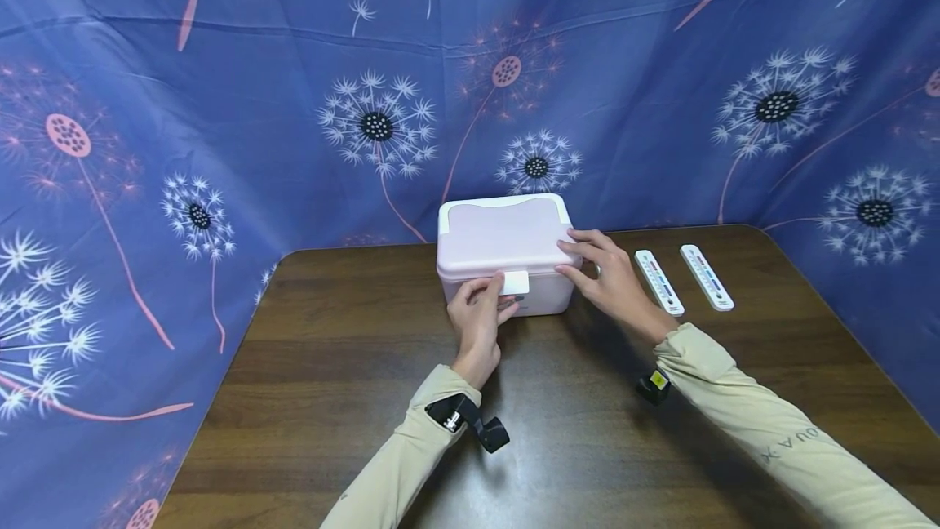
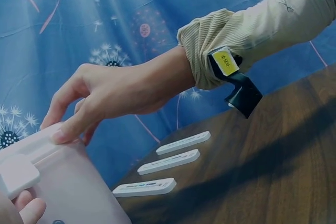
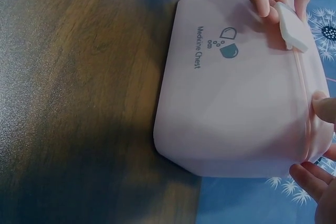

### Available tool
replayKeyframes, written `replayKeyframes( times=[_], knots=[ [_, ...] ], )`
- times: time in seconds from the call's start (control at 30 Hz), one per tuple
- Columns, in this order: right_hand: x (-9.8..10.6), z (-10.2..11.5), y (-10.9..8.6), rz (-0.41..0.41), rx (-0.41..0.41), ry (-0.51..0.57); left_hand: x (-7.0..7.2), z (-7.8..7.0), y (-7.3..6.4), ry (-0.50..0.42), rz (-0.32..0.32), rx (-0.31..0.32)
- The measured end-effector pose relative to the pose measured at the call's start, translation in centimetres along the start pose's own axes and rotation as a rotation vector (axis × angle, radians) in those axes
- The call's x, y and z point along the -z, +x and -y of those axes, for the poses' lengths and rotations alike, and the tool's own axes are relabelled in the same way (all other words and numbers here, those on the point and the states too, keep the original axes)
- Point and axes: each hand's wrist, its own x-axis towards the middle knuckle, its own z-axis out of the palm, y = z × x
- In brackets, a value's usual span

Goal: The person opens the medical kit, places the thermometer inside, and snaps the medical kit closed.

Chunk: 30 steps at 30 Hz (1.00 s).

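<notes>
A pale pink medicine chest (image 1: 507, 235) stands on the table near the backdrop, its lid down. At the middle of its front, the white latch (image 1: 516, 282) sticks outward, tilted away from the wall, as the right wrist view shows. My left hand (image 1: 477, 321) pinches this latch between thumb and fingers. My right hand (image 1: 613, 280) grips the lid's right front corner, thumb at the front edge and fingers over the top and side. The printed front (image 3: 220, 45) reads "Medicine Chest". What lies inside is hidden.
Right of the chest lie white thermometer-like strips with printed scales, one nearer (image 1: 658, 282) and one farther right (image 1: 707, 277). The left wrist view shows a third strip (image 2: 144, 187) close to the chest. A blue dandelion-print cloth (image 1: 294, 104) hangs behind the brown table (image 1: 330, 398).
</notes>
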Motion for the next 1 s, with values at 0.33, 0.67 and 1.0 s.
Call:
replayKeyframes(
  times=[0.33,0.67,1.0],
  knots=[
    [-0.2,-0.2,-0.1,-0.009,0.007,-0.012,0.3,0.1,0.0,0.007,0.031,0.007],
    [-0.4,-0.3,-0.2,-0.02,0.035,-0.008,0.8,0.0,-0.3,-0.02,0.05,0.003],
    [-0.5,-0.3,-0.2,-0.03,0.057,-0.024,1.4,0.0,-0.3,-0.004,0.087,-0.005]
  ],
)
